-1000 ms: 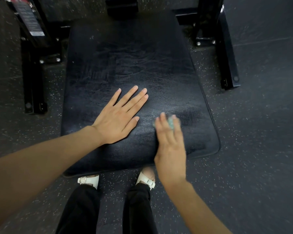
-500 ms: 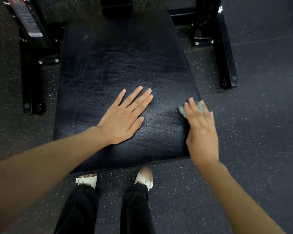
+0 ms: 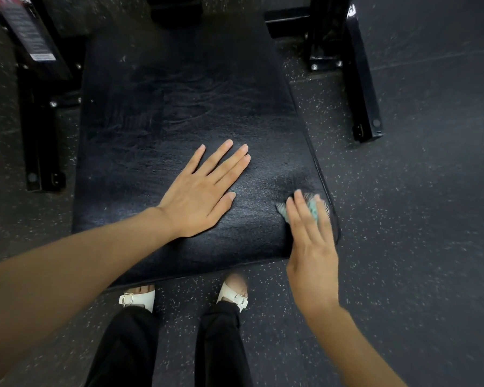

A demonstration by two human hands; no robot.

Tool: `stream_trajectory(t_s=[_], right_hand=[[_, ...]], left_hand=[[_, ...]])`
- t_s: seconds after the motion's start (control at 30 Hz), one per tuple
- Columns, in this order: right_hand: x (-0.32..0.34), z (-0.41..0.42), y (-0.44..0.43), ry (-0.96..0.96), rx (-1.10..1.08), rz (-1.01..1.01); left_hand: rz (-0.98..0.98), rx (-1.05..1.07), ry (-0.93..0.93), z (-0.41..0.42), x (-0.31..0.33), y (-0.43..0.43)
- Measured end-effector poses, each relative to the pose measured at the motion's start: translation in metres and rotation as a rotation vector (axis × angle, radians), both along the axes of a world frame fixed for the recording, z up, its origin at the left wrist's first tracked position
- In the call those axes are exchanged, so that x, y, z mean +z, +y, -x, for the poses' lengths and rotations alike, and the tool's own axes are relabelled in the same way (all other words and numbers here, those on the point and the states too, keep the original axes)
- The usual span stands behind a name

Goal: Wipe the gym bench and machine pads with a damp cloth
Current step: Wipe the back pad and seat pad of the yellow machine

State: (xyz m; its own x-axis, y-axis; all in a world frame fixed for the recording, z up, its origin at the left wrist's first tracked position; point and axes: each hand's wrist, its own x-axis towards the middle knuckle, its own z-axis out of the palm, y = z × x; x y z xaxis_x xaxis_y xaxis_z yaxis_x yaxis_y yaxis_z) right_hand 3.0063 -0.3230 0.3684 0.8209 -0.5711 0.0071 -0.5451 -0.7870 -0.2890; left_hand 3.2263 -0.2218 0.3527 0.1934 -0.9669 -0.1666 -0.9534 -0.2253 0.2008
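Left hand lies flat and empty on the bench pad — bracing, likely — while right hand presses the cloth, fingers straight, by its front-right corner.

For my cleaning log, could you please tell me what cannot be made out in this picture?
Head view:
Cloth: mostly hidden under the fingers of the right hand; size and dampness cannot be told.
Label on the machine frame: too small and blurred to read.
Bench pad: far end lost in darkness near the top edge.
Feet: partly hidden under the pad's near edge.
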Motion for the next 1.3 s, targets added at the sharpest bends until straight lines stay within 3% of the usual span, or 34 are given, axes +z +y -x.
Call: stream_trajectory(t_s=[0.17,0.37,0.5,0.7,0.93,1.07,1.3], right_hand=[[-0.004,0.013,0.001,0.096,0.094,0.071],[-0.009,-0.014,-0.04,-0.067,-0.177,-0.128],[-0.016,-0.018,-0.029,-0.147,-0.161,-0.138],[-0.005,-0.027,0.034,0.227,-0.212,0.058],[-0.007,-0.04,0.091,0.072,-0.318,-0.034],[-0.014,-0.043,0.068,0.04,-0.391,-0.003],[-0.016,-0.08,0.073,-0.07,-0.738,-0.036]], left_hand=[[0.01,-0.005,0.002,0.002,0.001,-0.003],[0.017,-0.003,0.018,0.003,0.002,-0.003],[0.011,0.0,0.022,0.002,0.003,-0.003],[0.019,0.003,0.029,0.002,0.004,-0.003],[0.042,-0.024,0.055,-0.001,0.001,-0.002],[0.041,-0.137,0.082,-0.011,0.001,0.003],[0.045,-0.517,0.08,-0.048,-0.002,0.03]])
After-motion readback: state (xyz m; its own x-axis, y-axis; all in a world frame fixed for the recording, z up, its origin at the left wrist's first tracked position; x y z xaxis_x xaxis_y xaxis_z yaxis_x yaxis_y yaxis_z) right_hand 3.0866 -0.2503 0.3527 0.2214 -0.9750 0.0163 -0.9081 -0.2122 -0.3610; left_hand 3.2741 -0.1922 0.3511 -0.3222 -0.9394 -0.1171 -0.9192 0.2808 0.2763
